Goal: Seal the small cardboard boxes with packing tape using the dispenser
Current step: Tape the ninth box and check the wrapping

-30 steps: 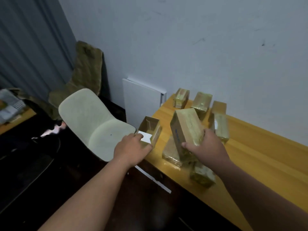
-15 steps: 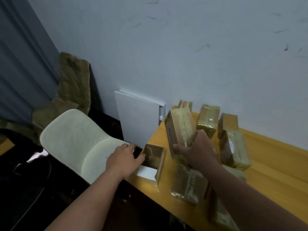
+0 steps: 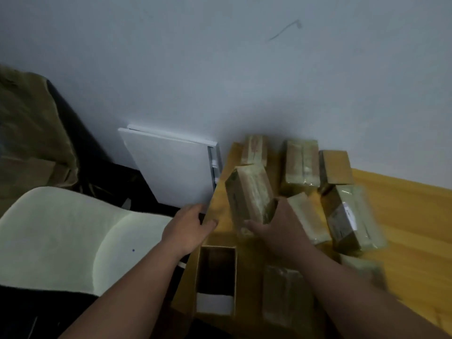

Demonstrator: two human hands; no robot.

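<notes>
While an open box (image 3: 216, 277) lies nearest on the bench (image 3: 406, 216), the left hand (image 3: 188, 228) rests loosely curled on the bench edge just beyond it, and the right hand (image 3: 276, 228) grips a taped box (image 3: 249, 192) tilted upright; more taped boxes (image 3: 302, 162) stand farther back.

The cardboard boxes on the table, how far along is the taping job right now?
Mostly done, it seems: several taped boxes with glossy wrap lie by the wall. In hand: the right hand grips another wrapped box, tilted above the table; the left hand rests at the table's edge. Left: the open box near the edge and one plain brown box. No dispenser is visible.
</notes>
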